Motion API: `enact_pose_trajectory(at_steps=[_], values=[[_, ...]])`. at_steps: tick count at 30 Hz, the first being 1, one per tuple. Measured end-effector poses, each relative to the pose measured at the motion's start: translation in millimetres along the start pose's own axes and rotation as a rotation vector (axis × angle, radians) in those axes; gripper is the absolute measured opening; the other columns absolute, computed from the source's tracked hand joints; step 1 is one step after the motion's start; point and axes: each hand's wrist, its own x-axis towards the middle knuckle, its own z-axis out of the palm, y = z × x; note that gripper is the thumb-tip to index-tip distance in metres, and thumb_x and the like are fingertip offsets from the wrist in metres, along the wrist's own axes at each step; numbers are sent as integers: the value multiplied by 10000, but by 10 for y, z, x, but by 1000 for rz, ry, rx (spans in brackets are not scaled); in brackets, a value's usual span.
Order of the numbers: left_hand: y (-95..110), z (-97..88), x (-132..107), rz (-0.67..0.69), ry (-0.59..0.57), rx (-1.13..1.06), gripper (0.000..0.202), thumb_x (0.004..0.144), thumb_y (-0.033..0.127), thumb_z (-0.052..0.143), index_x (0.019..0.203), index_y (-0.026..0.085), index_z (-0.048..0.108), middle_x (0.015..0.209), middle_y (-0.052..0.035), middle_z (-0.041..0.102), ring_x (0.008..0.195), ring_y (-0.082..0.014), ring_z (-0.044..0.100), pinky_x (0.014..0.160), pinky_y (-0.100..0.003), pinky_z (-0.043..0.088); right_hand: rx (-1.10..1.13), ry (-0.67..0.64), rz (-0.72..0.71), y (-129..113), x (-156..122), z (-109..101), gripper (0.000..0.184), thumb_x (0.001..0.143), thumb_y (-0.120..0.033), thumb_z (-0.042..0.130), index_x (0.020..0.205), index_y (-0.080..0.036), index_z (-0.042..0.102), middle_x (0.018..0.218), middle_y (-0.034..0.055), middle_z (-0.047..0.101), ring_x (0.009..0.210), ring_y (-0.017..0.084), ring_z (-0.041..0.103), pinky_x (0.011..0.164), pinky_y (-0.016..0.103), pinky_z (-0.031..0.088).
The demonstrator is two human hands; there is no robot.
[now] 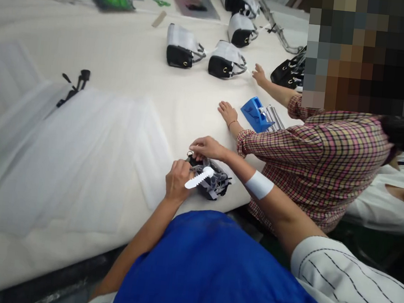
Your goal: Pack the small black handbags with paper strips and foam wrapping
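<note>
Head view: bag [216, 187] partly behind white strip [198, 178]

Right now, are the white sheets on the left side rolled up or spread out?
Spread out: the white sheets lie flat on the table, overlapping like a fan.

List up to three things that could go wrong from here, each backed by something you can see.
1. The bag sits close to the edge of the table, so it might slip off.
2. The jagged white strip sticks out beside the left hand and could catch on its fingers.
3. The co-worker's nearer hand rests near the right hand; they might bump.
</note>
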Motion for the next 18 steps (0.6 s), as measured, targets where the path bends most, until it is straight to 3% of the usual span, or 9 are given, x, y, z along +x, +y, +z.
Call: enact_pose_trajectory(at_steps=[3, 6, 9, 11, 14, 18], values=[[-22, -64, 50, 97, -17, 8, 42, 831, 209, 528, 845, 192, 564, 1087, -129, 532, 1076, -267, 468, 884, -393, 433, 34, 419, -189, 21, -380, -114, 274, 848, -366, 551, 916, -125, 660, 760, 43, 687, 616, 90, 629, 586, 186, 505], [-142, -80, 126, 217, -117, -75, 165, 856, 200, 485, 996, 200, 573, 1186, -110, 525, 1147, -248, 462, 980, -418, 405, 85, 659, -164, 234, -939, -92, 341, 870, -442, 503, 914, -136, 647, 775, 49, 677, 614, 103, 626, 575, 203, 509], [-291, -70, 211, 281, -191, -135, 234, 874, 155, 421, 1041, 212, 574, 1134, -81, 574, 1120, -219, 492, 977, -406, 411, 41, 720, -21, 601, -1453, 118, 347, 851, -462, 537, 836, -136, 654, 715, 50, 662, 589, 123, 617, 550, 220, 502], [-370, -56, 279, 273, -206, -138, 222, 873, 160, 428, 1027, 205, 581, 1052, -73, 600, 1035, -206, 523, 924, -382, 436, 24, 734, 42, 821, -1667, 321, 315, 835, -438, 568, 869, -140, 666, 788, 60, 673, 593, 122, 617, 559, 229, 504], [-434, -40, 387, 259, -250, -124, 217, 852, 203, 490, 1043, 199, 591, 978, -65, 617, 913, -190, 536, 857, -356, 453, 56, 673, 19, 975, -1772, 603, 290, 832, -396, 589, 983, -163, 670, 966, 71, 668, 656, 111, 629, 629, 235, 516], [-462, -38, 485, 211, -333, -189, 165, 814, 269, 558, 944, 203, 635, 951, -56, 643, 883, -177, 554, 819, -327, 463, 24, 619, -21, 924, -1701, 823, 320, 791, -386, 657, 1029, -172, 663, 993, 62, 657, 707, 111, 627, 702, 234, 498]])
